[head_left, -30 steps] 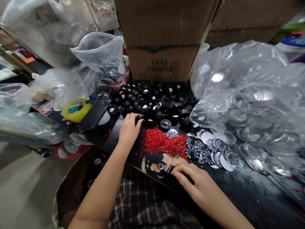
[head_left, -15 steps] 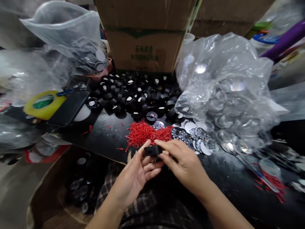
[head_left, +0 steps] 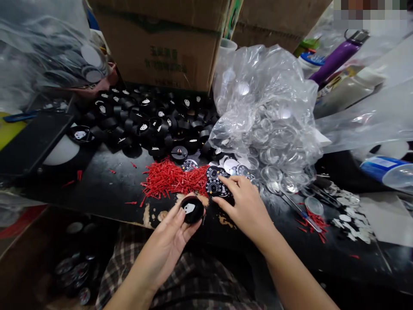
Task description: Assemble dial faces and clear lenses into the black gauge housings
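Observation:
My left hand (head_left: 174, 232) grips a round black gauge housing (head_left: 191, 210) with a white plate inside, tilted towards me. To its right my right hand (head_left: 243, 200) is over the pile of black printed dial discs (head_left: 214, 187). Its thumb and index finger are apart and touch the discs at their near side; whether one is held between them I cannot tell for sure, but the fingers look spread. Behind both hands lies a heap of small red pointers (head_left: 171, 178). A black housing with a metal pin (head_left: 179, 153) sits just beyond that heap.
Many black housings (head_left: 151, 116) are piled before a cardboard box (head_left: 161, 47). Clear round covers fill a plastic bag (head_left: 274, 125) at right. Tweezers (head_left: 300, 211), more red pointers and white plates (head_left: 351, 215) lie right; a phone (head_left: 35, 142) lies left. An open box (head_left: 29, 258) is below.
My right hand has left the housing and moved right onto the dial discs. My left hand has turned the housing so its open face shows. The view has swung right.

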{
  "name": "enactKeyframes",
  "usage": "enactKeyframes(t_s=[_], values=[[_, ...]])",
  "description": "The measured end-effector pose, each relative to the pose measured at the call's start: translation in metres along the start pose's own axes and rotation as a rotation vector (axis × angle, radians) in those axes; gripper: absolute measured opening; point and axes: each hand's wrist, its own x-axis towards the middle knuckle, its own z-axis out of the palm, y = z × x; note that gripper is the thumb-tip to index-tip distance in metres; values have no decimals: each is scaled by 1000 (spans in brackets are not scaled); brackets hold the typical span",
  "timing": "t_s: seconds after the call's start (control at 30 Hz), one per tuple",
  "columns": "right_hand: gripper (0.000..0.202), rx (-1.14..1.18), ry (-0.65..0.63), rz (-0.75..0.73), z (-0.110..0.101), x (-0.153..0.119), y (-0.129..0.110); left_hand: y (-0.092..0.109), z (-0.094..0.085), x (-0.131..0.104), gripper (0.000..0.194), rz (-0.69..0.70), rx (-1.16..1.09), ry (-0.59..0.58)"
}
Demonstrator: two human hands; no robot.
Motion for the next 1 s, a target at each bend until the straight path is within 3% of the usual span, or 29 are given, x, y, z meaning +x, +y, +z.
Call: enactKeyframes(t_s=[0.1,0.2,0.3,0.37,0.43,0.5,0.67,0.8,1.0], values=[[33,24,31,-16,2,9,-11,-1,0,-1,35,8,20,7],[9,303,41,68,-1,12,-18,1,-2,-3,35,34,23,5],[9,736,-97,186,-5,8,-23,2,0,-1,34,5,-37,-33],[21,927,-172,214,-6,4,-27,3,3,2,34,13,-77,-13],[29,947,-164,228,-7,1,-31,3,5,6,36,81,-90,48],[25,879,-96,232,-8,0,-36,3,7,8,37,153,-70,85],[11,839,16,174,-10,0,-60,-5,11,4,30,171,-15,46],[8,756,5,171,-9,-1,-70,-13,10,2,32,204,118,50],[16,945,-86,268,-6,-1,-63,-15,1,5,37,243,216,30]])
